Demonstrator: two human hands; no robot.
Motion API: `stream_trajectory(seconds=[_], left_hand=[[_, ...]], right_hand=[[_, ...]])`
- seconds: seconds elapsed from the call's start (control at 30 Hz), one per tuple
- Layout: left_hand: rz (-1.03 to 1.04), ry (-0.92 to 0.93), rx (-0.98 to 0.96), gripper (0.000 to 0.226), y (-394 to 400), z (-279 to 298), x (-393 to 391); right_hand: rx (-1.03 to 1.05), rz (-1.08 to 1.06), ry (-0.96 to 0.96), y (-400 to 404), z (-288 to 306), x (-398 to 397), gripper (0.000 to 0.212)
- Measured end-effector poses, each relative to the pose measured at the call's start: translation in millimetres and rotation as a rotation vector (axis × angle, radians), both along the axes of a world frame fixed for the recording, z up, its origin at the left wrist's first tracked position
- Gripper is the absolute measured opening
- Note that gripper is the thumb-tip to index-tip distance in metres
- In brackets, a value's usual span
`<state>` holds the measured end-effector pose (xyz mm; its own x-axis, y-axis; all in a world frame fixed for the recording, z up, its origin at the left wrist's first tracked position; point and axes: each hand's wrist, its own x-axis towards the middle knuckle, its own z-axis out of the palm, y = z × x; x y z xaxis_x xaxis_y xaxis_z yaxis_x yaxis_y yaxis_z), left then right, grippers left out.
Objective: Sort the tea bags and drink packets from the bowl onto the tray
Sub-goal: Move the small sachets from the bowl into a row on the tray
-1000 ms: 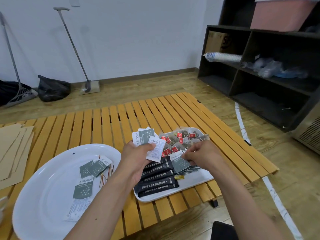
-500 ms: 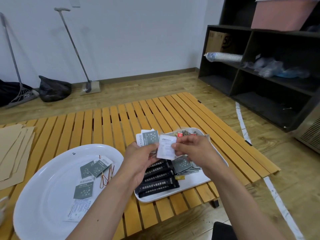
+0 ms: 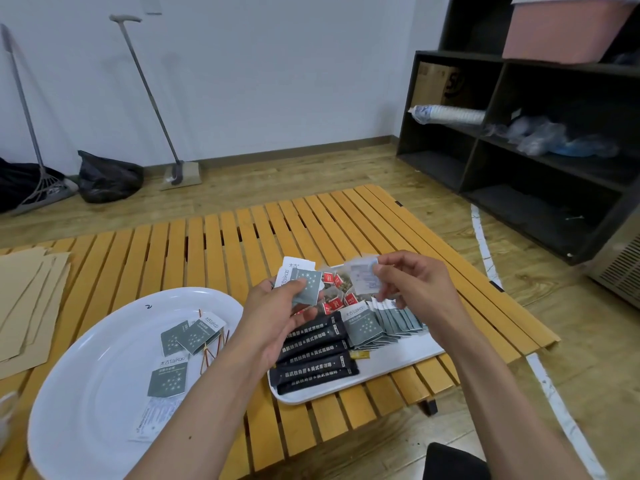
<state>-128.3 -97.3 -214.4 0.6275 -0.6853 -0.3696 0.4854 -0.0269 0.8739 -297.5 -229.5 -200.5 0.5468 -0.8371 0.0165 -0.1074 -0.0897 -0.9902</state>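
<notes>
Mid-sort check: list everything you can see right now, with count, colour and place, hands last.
bowl: one, white, table's left
loose packets: about four, grey-green, in bowl
tray: one, white, table's front right
black sticks: about five, tray's near end
grey-green packets: a row, tray's middle
red-tag tea bags: several, tray's far end
table: one, orange slats
cardboard sheets: tan, left
shelf: black, right
left hand: grips grey-green packets
right hand: pinches one pale packet
</notes>
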Motion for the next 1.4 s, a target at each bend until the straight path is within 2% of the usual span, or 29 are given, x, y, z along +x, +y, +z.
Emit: stream_trajectory(seconds=[0.17, 0.3, 0.37, 0.47, 0.73, 0.97, 1.13, 1.3, 1.4], left_hand=[[-0.007, -0.021, 0.013, 0.029, 0.0, -1.2, 0.7], [-0.013, -0.096, 0.045, 0.034, -1.4, -4.1, 0.4], [-0.022, -0.145, 0.062, 0.035, -1.9, -5.2, 0.3], [-0.048, -0.163, 0.08, 0.034, -1.1, -5.7, -0.9], [-0.073, -0.16, 0.066, 0.027, -0.4, -5.2, -3.2], [-0.089, -0.158, 0.047, 0.026, 0.8, -4.4, -3.7], [-0.092, -0.185, 0.056, 0.027, 2.2, -5.5, -2.9], [-0.126, -0.255, 0.102, 0.032, 2.7, -4.7, -4.7], [-0.154, -0.29, 0.12, 0.037, 3.7, -4.0, -7.7]], right_hand=[[-0.021, 0.042, 0.082, -1.2, -0.2, 1.8, 0.016], [-0.105, 0.125, 0.282, -2.9, -6.1, -3.4, 0.011], [-0.109, 0.159, 0.36, -5.8, -9.6, -5.6, 0.017], [-0.105, 0.132, 0.454, -8.9, -12.3, -5.9, 0.026], [-0.249, 0.053, 0.71, -6.7, -21.1, 2.7, 0.024], [-0.338, 0.038, 0.794, 0.9, -21.4, 9.5, 0.025], [-0.334, 0.014, 0.736, -2.4, -21.8, 7.4, 0.027], [-0.19, -0.029, 0.23, 14.3, -3.7, 13.7, 0.02], [-0.099, 0.059, 0.146, 25.6, -1.4, 20.6, 0.018]])
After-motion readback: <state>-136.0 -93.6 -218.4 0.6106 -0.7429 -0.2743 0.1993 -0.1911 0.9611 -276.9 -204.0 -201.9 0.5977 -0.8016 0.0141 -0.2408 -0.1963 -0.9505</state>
